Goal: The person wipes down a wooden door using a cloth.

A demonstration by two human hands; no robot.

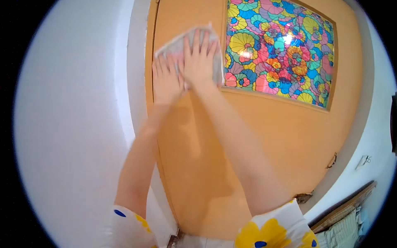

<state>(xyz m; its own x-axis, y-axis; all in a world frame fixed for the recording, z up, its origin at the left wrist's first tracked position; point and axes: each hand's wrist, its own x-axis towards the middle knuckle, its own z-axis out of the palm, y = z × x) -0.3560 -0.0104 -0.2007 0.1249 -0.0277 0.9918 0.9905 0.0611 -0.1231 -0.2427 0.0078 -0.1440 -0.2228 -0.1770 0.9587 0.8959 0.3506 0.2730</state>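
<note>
Both my arms reach up to an orange door [198,165]. A light grey and pinkish cloth [178,43] lies spread against the door's surface, left of a colourful flower-patterned glass panel [281,49]. My right hand [200,62] presses flat on the cloth with its fingers apart, close to the panel's frame. My left hand [166,80] is also flat, over the cloth's lower left part near the door's edge, fingers stretched out. The two hands touch or overlap slightly at the thumbs.
White wall [74,115] flanks the door on the left. A latch [332,160] sits on the door's right side, with a switch plate [363,162] on the wall beyond. At lower right is a wooden-edged piece of furniture [343,206] with striped fabric [341,233].
</note>
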